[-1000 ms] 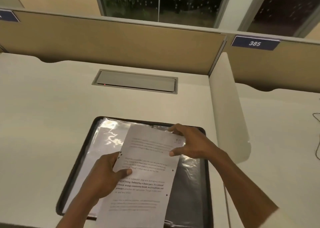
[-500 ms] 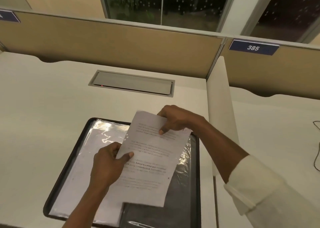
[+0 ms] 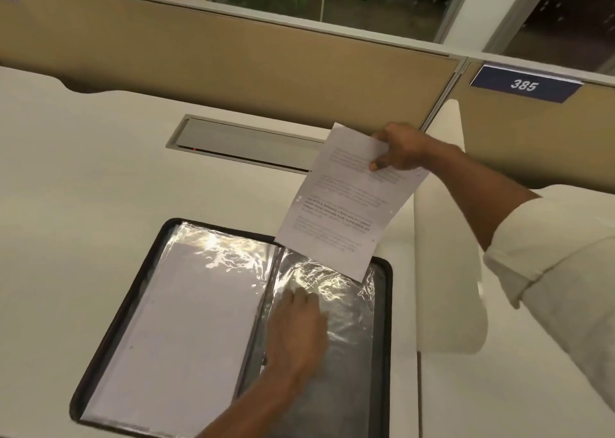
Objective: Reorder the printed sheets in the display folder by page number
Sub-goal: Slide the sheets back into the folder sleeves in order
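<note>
On the pale worktop (image 3: 83,188) before you, the display folder (image 3: 384,337) lies open, your left hand (image 3: 298,334) resting flat-fingered on its shiny right-hand sleeve (image 3: 349,321), while your right hand (image 3: 402,149) pinches the printed sheet (image 3: 346,211) by its top corner, holding it aloft over the folder's far edge, beside the grey cable hatch (image 3: 246,141).

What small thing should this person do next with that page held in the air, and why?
Probably lay the printed sheet on the bare desk beyond the display folder. The right hand pinches it by its top edge, lifted above the folder, while the left hand rests flat on the right-hand sleeve, which shows no paper. Setting it down would free both hands for sorting.
</note>
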A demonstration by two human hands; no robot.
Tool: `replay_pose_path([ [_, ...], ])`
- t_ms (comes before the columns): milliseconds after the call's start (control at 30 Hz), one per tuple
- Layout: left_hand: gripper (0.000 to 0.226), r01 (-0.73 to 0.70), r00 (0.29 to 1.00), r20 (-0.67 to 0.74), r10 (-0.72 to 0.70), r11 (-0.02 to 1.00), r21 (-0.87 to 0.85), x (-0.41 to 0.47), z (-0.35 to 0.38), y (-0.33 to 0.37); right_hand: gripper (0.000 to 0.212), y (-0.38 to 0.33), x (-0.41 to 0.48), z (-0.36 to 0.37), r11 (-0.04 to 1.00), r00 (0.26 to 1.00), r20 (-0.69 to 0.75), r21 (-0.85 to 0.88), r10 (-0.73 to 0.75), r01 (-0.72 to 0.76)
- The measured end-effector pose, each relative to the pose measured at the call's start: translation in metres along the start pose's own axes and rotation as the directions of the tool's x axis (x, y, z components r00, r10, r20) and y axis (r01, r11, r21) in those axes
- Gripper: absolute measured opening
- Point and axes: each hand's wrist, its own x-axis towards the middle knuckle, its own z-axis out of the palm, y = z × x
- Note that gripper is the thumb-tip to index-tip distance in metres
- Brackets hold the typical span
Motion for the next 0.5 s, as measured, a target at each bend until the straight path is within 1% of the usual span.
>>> replay_pose_path([
  [67,0.043,-0.017,0.999,0.032,0.018,1.0,-0.017,0.007,0.019,0.018,0.04,0.011,0.003,-0.002,1.0,1.0,0.002,0.022,0.013,-0.013],
  [167,0.066,0.019,0.999,0.05,-0.018,1.0,-0.015,0.021,0.039,0.047,0.039,0.027,0.009,-0.003,0.999,1.0,0.018,0.035,0.024,-0.024],
  [233,0.082,0.064,0.996,0.055,-0.064,0.998,0.016,0.033,0.048,0.064,0.041,0.035,0.013,-0.004,0.999,0.999,0.011,0.029,0.041,-0.041],
  [333,0.099,0.104,0.99,0.082,-0.112,0.991,0.087,0.047,0.053,0.085,0.046,0.045,0.019,-0.007,0.999,0.999,0.001,0.008,0.037,-0.037],
  [433,0.104,0.118,0.982,0.129,-0.135,0.985,0.129,0.057,0.058,0.098,0.048,0.053,0.022,-0.013,0.999,1.0,-0.03,0.041,0.006,-0.005],
  [500,0.099,0.126,0.981,0.132,-0.144,0.983,0.136,0.061,0.058,0.102,0.048,0.059,0.027,-0.017,0.998,0.998,-0.053,0.061,-0.015,0.018],
])
